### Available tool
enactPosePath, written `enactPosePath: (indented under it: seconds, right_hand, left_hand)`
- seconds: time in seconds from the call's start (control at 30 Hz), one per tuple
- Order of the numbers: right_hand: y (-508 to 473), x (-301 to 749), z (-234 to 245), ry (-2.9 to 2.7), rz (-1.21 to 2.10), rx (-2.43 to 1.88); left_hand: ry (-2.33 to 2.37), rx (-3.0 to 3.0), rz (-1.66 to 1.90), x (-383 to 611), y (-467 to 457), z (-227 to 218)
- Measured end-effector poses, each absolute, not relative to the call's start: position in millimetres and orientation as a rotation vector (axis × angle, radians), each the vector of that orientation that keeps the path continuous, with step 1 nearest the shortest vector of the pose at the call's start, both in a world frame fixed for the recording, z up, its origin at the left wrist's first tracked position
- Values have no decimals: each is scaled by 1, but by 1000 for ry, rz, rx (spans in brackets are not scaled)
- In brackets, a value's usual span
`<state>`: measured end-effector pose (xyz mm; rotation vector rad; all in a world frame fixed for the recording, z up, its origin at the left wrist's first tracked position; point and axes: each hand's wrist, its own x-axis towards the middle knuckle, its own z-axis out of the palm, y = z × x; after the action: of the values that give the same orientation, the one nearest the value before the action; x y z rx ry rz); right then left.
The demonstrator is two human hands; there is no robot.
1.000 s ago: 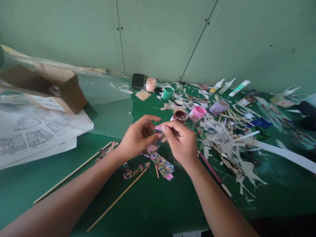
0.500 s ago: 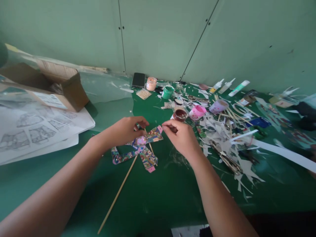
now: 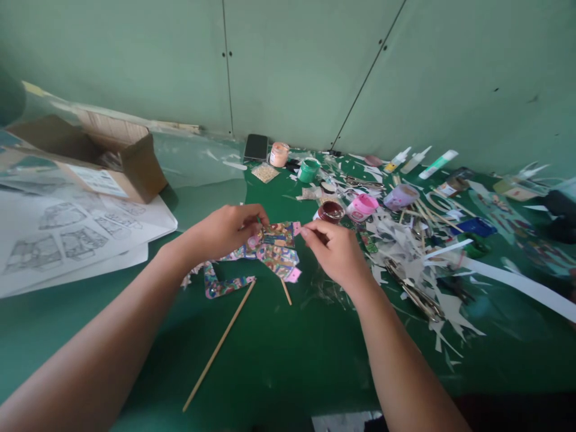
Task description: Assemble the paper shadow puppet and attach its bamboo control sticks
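A colourful jointed paper puppet (image 3: 279, 255) with pink end tabs is held slightly above the green table. My left hand (image 3: 227, 231) is closed on its left part, the fingertips partly hidden behind it. My right hand (image 3: 333, 246) pinches the pink tab at the upper right end, thumb against forefinger. A bent, patterned limb piece (image 3: 220, 287) hangs or lies below my left hand. One thin wooden stick (image 3: 220, 345) slants across the table from that limb's tip; a shorter length of stick (image 3: 287, 292) shows under the puppet.
Open paint jars, the dark red one (image 3: 330, 211) nearest, stand beyond my right hand. White paper scraps (image 3: 405, 252) and metal scissors (image 3: 414, 291) clutter the right. At left are printed sheets (image 3: 67, 234) and an open cardboard box (image 3: 135, 168). A green wall (image 3: 306, 66) rises behind.
The puppet's lower pink-tabbed limb has swung up and right, closer to the upper one. Both hands keep nearly the same places; the view has shifted slightly.
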<state>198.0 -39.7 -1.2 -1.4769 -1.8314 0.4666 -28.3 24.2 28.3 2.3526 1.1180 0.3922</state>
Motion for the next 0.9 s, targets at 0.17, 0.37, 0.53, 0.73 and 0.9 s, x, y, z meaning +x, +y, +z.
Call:
enactPosePath:
  seconds: [0.17,0.37,0.53,0.73,0.9]
  right_hand:
    - [-42,194,3,-1937,543,-1479]
    - [-40,196,3,-1832,452,-1570]
    - [-41,217,9,-2014,715,-1639]
    - [-40,227,13,-2055,918,-1660]
    - [-45,206,23,-2185,995,-1582]
  left_hand:
    - [1179,2314,627,-34,30,31]
    - [1106,2212,707,-34,32,20]
    - [928,2327,423,-29,28,14]
    - [1203,2392,506,-35,26,39]
    - [1339,2386,176,-42,-3,53]
